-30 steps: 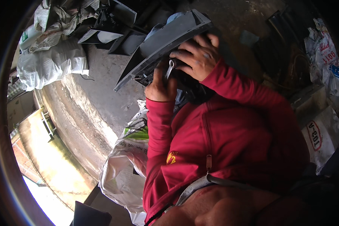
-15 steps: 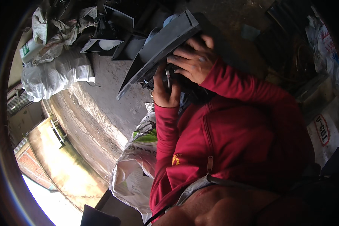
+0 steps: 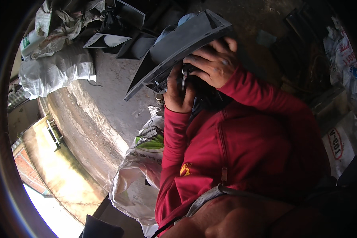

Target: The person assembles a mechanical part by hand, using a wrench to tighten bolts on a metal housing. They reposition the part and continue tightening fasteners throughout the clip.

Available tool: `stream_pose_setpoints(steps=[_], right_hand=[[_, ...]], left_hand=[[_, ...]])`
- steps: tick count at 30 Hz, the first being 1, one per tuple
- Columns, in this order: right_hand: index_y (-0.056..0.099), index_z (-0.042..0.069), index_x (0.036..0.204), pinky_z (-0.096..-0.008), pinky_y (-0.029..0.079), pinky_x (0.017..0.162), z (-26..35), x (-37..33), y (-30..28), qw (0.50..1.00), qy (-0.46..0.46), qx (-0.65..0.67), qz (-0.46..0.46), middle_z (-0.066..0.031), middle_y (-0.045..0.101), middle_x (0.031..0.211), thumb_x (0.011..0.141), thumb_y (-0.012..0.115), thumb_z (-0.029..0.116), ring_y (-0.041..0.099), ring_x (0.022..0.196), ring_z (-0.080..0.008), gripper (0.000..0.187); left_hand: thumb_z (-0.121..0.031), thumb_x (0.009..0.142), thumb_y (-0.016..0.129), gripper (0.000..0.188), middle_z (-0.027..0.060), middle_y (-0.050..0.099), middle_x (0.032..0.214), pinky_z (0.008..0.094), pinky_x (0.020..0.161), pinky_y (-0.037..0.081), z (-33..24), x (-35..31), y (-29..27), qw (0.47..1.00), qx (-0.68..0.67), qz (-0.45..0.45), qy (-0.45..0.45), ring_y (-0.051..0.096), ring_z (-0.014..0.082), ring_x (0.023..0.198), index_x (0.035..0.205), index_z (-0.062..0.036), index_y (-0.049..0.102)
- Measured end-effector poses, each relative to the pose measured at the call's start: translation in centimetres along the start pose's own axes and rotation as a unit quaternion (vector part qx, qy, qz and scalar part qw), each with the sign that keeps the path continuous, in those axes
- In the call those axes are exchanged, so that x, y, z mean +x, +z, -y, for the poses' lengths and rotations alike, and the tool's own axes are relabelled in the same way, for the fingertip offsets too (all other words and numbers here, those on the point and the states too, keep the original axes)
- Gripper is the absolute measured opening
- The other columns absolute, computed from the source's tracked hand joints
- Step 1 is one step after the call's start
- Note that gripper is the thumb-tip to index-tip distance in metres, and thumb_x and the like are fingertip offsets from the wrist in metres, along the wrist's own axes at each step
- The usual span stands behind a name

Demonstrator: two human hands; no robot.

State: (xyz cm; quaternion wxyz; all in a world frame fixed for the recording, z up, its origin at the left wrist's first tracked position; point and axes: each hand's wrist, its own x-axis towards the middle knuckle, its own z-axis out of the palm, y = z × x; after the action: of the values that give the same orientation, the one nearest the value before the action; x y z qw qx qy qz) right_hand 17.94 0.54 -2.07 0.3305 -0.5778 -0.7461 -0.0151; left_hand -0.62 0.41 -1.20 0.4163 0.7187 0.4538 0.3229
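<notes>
A person in a red jacket [image 3: 246, 142] bends over a large dark grey metal frame [image 3: 190, 37], which slants up to the right in front of the chest. Grey concrete floor [image 3: 117, 81] spreads to the left of the frame, while a crumpled white sack [image 3: 135, 182] stands on its near side, toward the left. A bundle in white plastic [image 3: 57, 73] lies well to its left. At the frame's near edge, the right hand [image 3: 215, 64] is half open, fingers spread and bent; shadow there appears deep, and whether its fingertips grip anything cannot be told. Just beside it, close under the frame, the left hand [image 3: 178, 94] closes thumb and fingers around a slim silver wrench [image 3: 184, 78], ring end pointing away.
</notes>
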Motion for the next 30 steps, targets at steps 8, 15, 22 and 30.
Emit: stream_pose_setpoints(steps=[8, 15, 22, 30], right_hand=[[0.070, 0.027, 0.105, -0.0480, 0.026, 0.099, 0.0, 0.0, -0.1, 1.000, 0.000, 0.007, -0.002, 0.0096, 0.062, 0.115, 0.070, 0.076, 0.039, 0.049, 0.117, -0.0193, 0.038], [0.070, 0.026, 0.105, -0.0476, 0.028, 0.099, 0.1, 0.2, -0.3, 1.000, 0.003, 0.004, -0.003, 0.0081, 0.061, 0.115, 0.070, 0.077, 0.038, 0.049, 0.116, -0.0194, 0.038], [0.070, 0.027, 0.106, -0.0486, 0.028, 0.099, -0.1, 0.1, -0.3, 1.000, 0.014, 0.016, -0.001, 0.0087, 0.060, 0.117, 0.070, 0.078, 0.036, 0.048, 0.119, -0.0203, 0.038], [0.070, 0.029, 0.105, -0.0488, 0.026, 0.100, 0.2, 0.3, -0.6, 1.000, 0.011, 0.023, 0.004, 0.0096, 0.060, 0.117, 0.069, 0.078, 0.035, 0.047, 0.120, -0.0206, 0.037]], left_hand=[[-0.008, 0.086, 0.055, 0.056, 0.0156, 0.062, 0.121, 0.0309, 0.089, 0.049, -0.4, 0.0, -0.1, 1.000, 0.022, -0.006, -0.009, 0.063, 0.0218, 0.104, 0.140, -0.0015, 0.042], [-0.007, 0.088, 0.056, 0.053, 0.0147, 0.062, 0.120, 0.0298, 0.090, 0.048, -0.6, 0.0, 0.4, 0.999, 0.019, -0.029, 0.004, 0.062, 0.0201, 0.105, 0.139, 0.0005, 0.043], [-0.002, 0.089, 0.054, 0.054, 0.0147, 0.059, 0.130, 0.0298, 0.096, 0.045, 0.4, -0.1, -0.1, 0.990, -0.140, 0.013, -0.014, 0.058, 0.0189, 0.113, 0.142, 0.0007, 0.041], [-0.002, 0.090, 0.054, 0.053, 0.0115, 0.059, 0.127, 0.0279, 0.095, 0.044, 0.5, 0.2, -1.2, 0.972, -0.228, 0.040, -0.041, 0.057, 0.0160, 0.111, 0.141, 0.0017, 0.042]])
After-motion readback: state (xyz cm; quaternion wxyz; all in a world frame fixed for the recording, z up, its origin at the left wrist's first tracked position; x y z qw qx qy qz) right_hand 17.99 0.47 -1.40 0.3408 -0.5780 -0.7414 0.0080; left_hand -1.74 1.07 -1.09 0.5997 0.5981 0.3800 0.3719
